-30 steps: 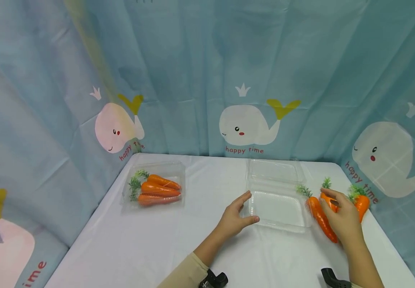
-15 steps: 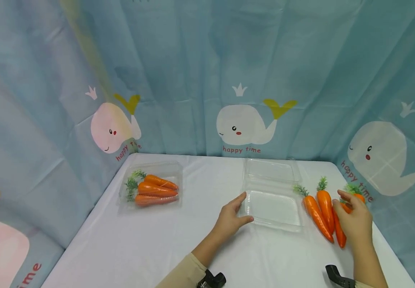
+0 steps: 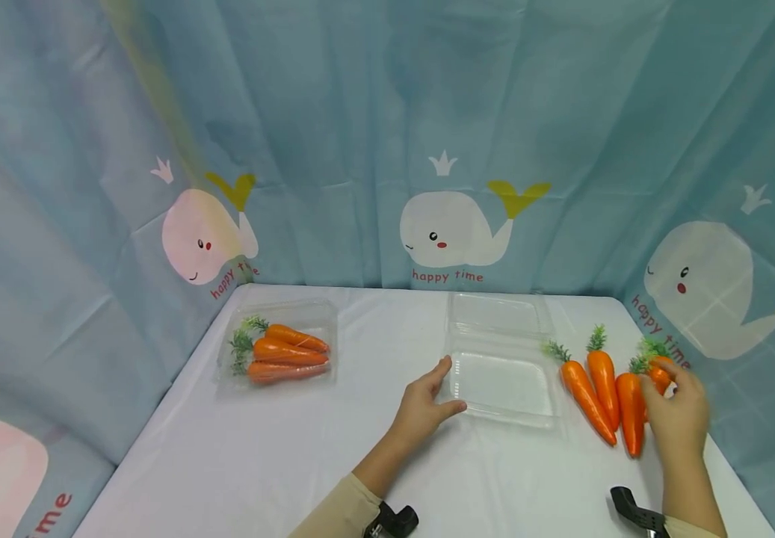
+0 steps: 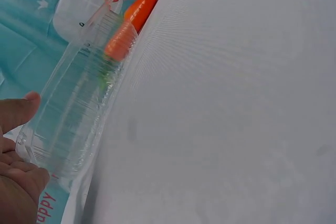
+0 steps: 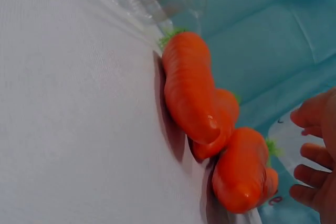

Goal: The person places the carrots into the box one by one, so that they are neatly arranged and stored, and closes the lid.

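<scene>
At the left end of an opened clear plastic clamshell box (image 3: 504, 413), my left hand (image 3: 421, 407) grips the corner area between thumb and fingers, as the left wrist view shows of the box wall (image 4: 79, 98). Several orange carrots (image 3: 589, 402) with green leafy tops lie in a fan to the right of the box. My right hand (image 3: 683, 415) hovers at the rightmost carrot (image 3: 661, 368), partly covering it. In the right wrist view its loosely bent fingers (image 5: 310, 156) stand apart from the carrots (image 5: 189, 85), with nothing between them.
A closed clear box (image 3: 326, 317) with three carrots (image 3: 291, 351) inside sits at the left of the white-covered table (image 3: 387, 321). The clamshell's lid (image 3: 500, 312) lies folded back behind its base. A blue whale-print curtain (image 3: 333, 134) surrounds the table on the back and sides.
My right hand has moved right across the carrots, uncovering the middle ones. My left hand stays at the box. The whole head view has shifted slightly.
</scene>
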The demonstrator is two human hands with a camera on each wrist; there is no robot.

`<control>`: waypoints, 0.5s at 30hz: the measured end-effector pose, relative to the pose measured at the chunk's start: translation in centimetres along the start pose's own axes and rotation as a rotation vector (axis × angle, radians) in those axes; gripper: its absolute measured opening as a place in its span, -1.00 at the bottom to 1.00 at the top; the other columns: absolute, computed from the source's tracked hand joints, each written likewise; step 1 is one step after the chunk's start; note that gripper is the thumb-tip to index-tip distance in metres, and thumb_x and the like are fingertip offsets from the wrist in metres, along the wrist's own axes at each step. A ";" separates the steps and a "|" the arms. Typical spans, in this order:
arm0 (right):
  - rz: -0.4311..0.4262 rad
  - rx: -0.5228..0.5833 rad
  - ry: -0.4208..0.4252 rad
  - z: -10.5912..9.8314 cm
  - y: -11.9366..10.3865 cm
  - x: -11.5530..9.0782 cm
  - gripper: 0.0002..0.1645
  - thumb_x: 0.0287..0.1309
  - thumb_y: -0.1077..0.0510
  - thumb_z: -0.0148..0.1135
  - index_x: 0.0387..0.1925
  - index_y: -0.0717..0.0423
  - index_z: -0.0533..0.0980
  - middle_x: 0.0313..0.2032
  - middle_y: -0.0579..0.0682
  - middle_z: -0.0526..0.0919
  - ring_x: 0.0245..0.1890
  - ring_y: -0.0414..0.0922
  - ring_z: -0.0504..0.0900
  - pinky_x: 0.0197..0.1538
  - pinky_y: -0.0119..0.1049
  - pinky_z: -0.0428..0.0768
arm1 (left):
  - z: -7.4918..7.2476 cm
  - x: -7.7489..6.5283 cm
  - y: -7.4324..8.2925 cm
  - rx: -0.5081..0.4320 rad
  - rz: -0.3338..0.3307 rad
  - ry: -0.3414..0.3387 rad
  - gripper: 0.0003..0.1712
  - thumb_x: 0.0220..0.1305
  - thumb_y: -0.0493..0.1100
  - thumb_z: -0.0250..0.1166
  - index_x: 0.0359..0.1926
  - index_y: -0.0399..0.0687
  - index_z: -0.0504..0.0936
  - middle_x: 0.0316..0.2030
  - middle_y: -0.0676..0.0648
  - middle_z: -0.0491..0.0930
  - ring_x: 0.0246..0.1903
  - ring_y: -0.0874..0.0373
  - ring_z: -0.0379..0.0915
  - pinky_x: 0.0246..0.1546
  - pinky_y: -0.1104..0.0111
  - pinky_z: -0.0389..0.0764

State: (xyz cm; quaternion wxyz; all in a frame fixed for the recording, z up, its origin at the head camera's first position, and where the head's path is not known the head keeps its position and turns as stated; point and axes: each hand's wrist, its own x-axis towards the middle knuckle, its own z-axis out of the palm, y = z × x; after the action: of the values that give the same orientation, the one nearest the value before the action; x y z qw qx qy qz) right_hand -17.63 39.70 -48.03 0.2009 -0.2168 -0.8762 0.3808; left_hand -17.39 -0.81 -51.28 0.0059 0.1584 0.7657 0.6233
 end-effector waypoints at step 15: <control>0.124 -0.083 -0.054 0.0 2.2 1.0 -0.23 0.46 -0.02 0.11 0.52 0.30 0.21 0.34 0.44 0.32 0.30 0.35 0.34 0.12 0.20 0.61 | 0.0 -0.4 -0.4 -0.053 0.005 0.025 0.02 0.13 -0.28 0.54 0.54 -0.20 0.22 0.54 -0.08 0.17 0.52 0.07 0.10 0.45 0.34 0.29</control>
State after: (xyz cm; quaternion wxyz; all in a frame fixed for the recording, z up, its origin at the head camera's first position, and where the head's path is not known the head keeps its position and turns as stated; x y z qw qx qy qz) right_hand -17.97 41.58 -49.55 0.1440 -0.2684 -0.8812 0.3615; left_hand -17.13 -0.93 -51.71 -0.0010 0.1520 0.7484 0.6456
